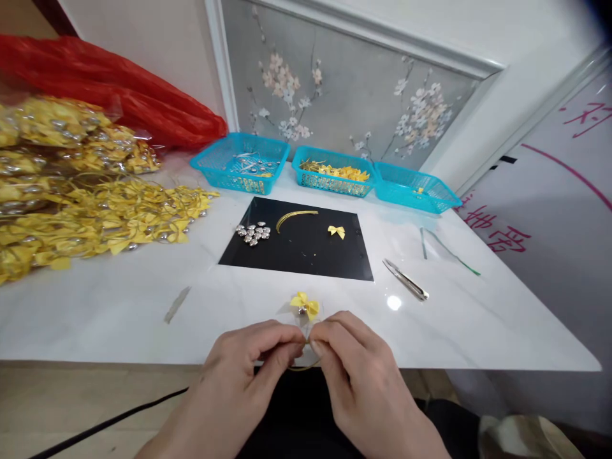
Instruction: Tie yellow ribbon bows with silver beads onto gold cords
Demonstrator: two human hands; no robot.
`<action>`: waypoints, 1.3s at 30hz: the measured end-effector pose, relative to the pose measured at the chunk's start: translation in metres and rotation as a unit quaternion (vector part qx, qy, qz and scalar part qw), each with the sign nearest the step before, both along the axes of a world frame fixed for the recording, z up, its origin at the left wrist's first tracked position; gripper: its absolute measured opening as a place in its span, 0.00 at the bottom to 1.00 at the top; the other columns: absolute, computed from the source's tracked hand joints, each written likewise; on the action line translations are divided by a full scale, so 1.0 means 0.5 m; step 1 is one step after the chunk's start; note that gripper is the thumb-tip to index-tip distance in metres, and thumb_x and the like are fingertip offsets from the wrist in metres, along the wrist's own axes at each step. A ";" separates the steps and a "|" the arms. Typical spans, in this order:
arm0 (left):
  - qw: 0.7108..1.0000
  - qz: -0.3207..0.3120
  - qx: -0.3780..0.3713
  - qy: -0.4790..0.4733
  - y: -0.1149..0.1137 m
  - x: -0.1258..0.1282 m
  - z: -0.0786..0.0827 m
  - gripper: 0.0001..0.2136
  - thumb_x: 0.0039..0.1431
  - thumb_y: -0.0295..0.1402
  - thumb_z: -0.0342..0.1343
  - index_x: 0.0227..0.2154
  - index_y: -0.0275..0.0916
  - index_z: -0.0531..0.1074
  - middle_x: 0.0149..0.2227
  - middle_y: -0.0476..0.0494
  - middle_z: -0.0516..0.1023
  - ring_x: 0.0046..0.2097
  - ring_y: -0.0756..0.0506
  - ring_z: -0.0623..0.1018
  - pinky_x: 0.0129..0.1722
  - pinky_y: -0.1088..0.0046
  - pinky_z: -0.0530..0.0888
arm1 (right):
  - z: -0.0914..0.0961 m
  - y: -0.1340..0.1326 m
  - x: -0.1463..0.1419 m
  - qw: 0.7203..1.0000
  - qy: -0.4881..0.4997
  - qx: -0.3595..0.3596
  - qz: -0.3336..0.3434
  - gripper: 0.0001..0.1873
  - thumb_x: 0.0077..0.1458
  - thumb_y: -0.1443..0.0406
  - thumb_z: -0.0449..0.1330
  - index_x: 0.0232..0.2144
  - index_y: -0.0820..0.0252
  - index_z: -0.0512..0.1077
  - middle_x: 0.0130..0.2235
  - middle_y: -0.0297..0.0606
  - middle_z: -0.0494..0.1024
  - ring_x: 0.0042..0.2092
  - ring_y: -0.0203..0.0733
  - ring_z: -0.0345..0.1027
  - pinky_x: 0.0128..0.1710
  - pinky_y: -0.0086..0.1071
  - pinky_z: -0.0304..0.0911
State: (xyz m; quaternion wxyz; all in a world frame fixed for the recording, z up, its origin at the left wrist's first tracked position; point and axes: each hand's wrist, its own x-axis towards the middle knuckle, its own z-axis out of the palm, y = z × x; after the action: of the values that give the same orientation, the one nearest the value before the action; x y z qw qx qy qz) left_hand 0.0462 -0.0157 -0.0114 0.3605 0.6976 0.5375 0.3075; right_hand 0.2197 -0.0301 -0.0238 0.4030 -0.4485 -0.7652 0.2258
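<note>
My left hand (pixel 248 363) and my right hand (pixel 354 363) meet at the table's front edge, fingers pinched together on a thin gold cord (pixel 302 366) that loops below them. Just above the fingertips a small yellow ribbon bow (pixel 305 305) with a silver bead hangs on that cord, inside a small clear bag. Beyond it lies a black mat (pixel 296 261) holding a cluster of silver beads (pixel 253 233), a curved bundle of gold cords (pixel 294 217) and one more yellow bow (pixel 336 231).
A big heap of finished yellow bows (pixel 95 217) fills the left of the white table, with a red plastic bag (pixel 119 89) behind it. Three blue baskets (pixel 241 162) (pixel 333 171) (pixel 411 188) line the wall. Metal tweezers (pixel 406 280) lie right of the mat.
</note>
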 end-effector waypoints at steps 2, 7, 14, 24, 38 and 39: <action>0.999 0.003 -0.043 -0.017 0.011 -0.003 0.000 0.11 0.61 0.37 0.54 0.31 0.45 0.82 0.28 0.50 0.86 0.31 0.44 0.83 0.31 0.74 0.79 | 0.002 0.013 0.008 0.999 0.016 -0.049 0.002 0.11 0.64 0.74 0.52 0.36 0.58 0.72 0.35 0.35 0.74 0.35 0.37 0.70 0.35 0.28 0.67; 0.996 0.015 -0.080 -0.038 0.037 -0.026 -0.003 0.10 0.59 0.41 0.59 0.30 0.44 0.83 0.30 0.48 0.86 0.34 0.43 0.83 0.34 0.73 0.79 | -0.008 0.059 0.027 0.989 -0.047 -0.085 -0.115 0.13 0.66 0.71 0.52 0.31 0.59 0.73 0.31 0.34 0.75 0.31 0.36 0.70 0.31 0.27 0.65; 0.997 0.060 -0.039 0.008 0.049 -0.058 -0.004 0.10 0.55 0.45 0.62 0.32 0.49 0.84 0.33 0.52 0.87 0.37 0.43 0.82 0.39 0.74 0.77 | -0.036 0.083 -0.008 0.972 -0.116 -0.110 -0.171 0.09 0.60 0.72 0.58 0.29 0.61 0.75 0.30 0.38 0.77 0.29 0.41 0.71 0.28 0.31 0.60; 1.000 -0.007 0.011 -0.010 0.063 -0.064 0.010 0.10 0.60 0.42 0.58 0.29 0.47 0.81 0.36 0.49 0.84 0.38 0.44 0.80 0.36 0.76 0.76 | -0.024 0.070 -0.012 0.972 -0.143 -0.093 -0.162 0.11 0.63 0.71 0.54 0.31 0.60 0.74 0.31 0.37 0.76 0.28 0.39 0.72 0.27 0.30 0.61; 1.000 0.003 0.005 0.006 0.041 -0.069 0.022 0.09 0.57 0.44 0.59 0.26 0.52 0.82 0.51 0.49 0.82 0.51 0.40 0.80 0.45 0.72 0.78 | -0.019 0.041 -0.035 0.974 -0.202 0.036 -0.098 0.15 0.52 0.83 0.53 0.34 0.61 0.70 0.36 0.38 0.73 0.37 0.46 0.67 0.35 0.36 0.63; 1.000 -0.006 0.008 0.016 0.037 -0.068 0.026 0.09 0.57 0.44 0.58 0.26 0.53 0.82 0.53 0.50 0.81 0.53 0.39 0.80 0.47 0.70 0.77 | -0.005 0.036 -0.030 0.972 -0.220 0.053 -0.071 0.17 0.51 0.84 0.52 0.35 0.61 0.69 0.37 0.39 0.73 0.37 0.46 0.66 0.36 0.38 0.65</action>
State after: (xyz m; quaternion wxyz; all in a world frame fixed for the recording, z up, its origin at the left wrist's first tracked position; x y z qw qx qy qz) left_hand 0.0121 0.0030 0.0016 0.3480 0.7083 0.5368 0.2985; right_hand 0.2045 -0.0121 -0.0265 0.2627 -0.5182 -0.8122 0.0520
